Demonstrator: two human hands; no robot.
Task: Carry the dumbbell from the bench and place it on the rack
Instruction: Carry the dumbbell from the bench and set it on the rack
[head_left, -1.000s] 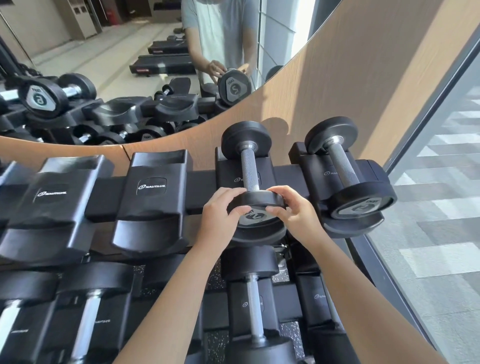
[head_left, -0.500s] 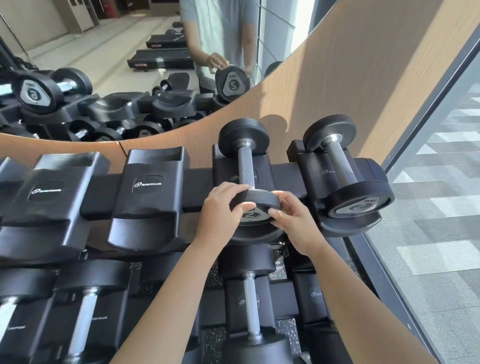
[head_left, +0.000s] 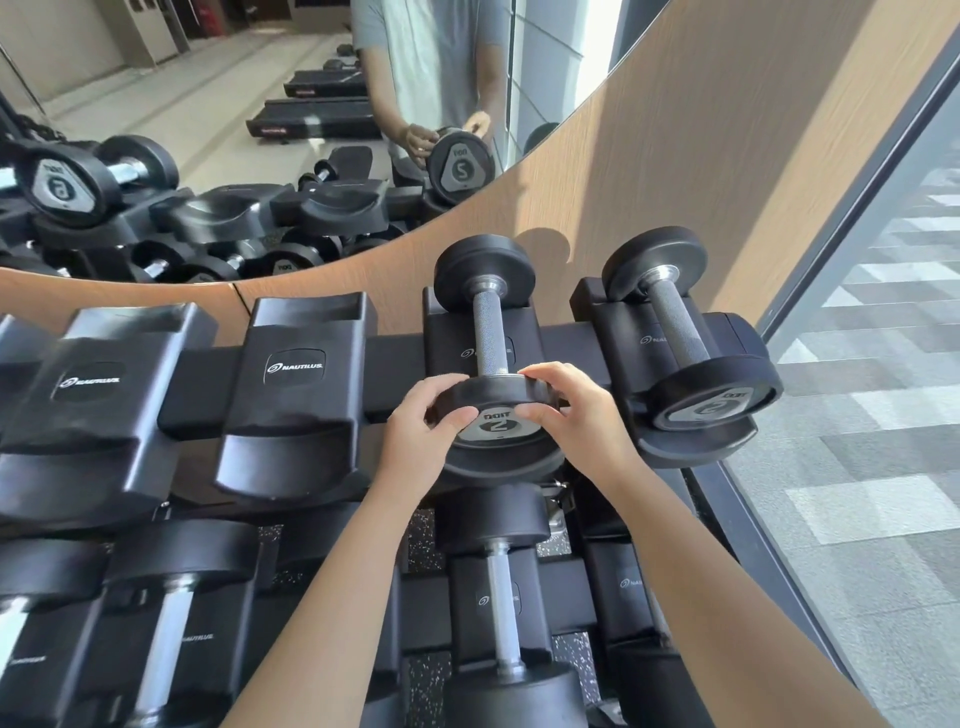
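Note:
A small black dumbbell (head_left: 490, 332) with a knurled steel handle lies in a cradle on the top tier of the black rack (head_left: 395, 358). Its near head carries a grey plate marked 2. My left hand (head_left: 422, 431) grips the left rim of that near head, thumb on the grey plate. On the right rim sits my right hand (head_left: 576, 415), fingers curled over the top edge. The far head rests against the back of the cradle.
A second dumbbell (head_left: 680, 332) lies in the cradle to the right. Two vacant cradles (head_left: 296, 384) stand to the left. More dumbbells (head_left: 501, 613) fill the lower tier. A mirror (head_left: 260, 130) and wood wall back the rack; a glass wall (head_left: 857, 415) runs along the right.
Both hands stay on the dumbbell's near head and have shifted only slightly around its rim. The dumbbell rests in the same cradle.

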